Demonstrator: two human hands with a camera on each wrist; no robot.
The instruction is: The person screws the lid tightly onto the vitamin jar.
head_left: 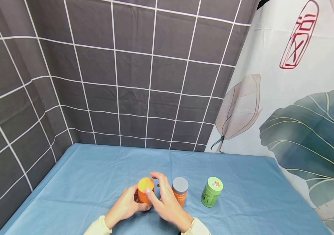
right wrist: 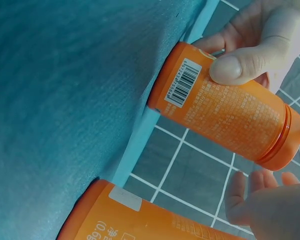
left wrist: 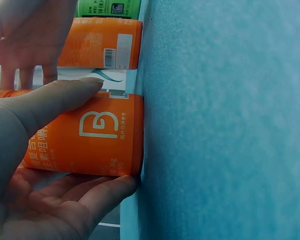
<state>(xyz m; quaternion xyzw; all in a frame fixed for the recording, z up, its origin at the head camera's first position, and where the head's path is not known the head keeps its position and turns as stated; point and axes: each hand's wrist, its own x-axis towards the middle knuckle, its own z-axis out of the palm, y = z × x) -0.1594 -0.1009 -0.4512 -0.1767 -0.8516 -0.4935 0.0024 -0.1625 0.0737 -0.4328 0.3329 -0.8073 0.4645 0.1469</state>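
My left hand point(head_left: 125, 205) grips an orange bottle point(head_left: 145, 198) with a yellow-orange lid, which stands upright on the blue cloth. In the left wrist view, thumb and fingers lie on opposite sides of the bottle's label point(left wrist: 97, 125). My right hand point(head_left: 168, 204) is spread beside the lid, its thumb over the lid's edge in the head view; I cannot tell whether it touches. In the right wrist view the right fingers point(right wrist: 247, 197) are apart from the lid point(right wrist: 285, 145). Just right of this hand stands another orange bottle point(head_left: 180, 197) with a grey lid, partly hidden by it.
A green canister point(head_left: 211, 192) with a light-green lid stands farther right on the blue tablecloth point(head_left: 111, 166). Behind the table hangs a dark grey curtain point(head_left: 134, 71) with white grid lines; a white leaf-patterned cloth point(head_left: 272, 85) hangs at the right.
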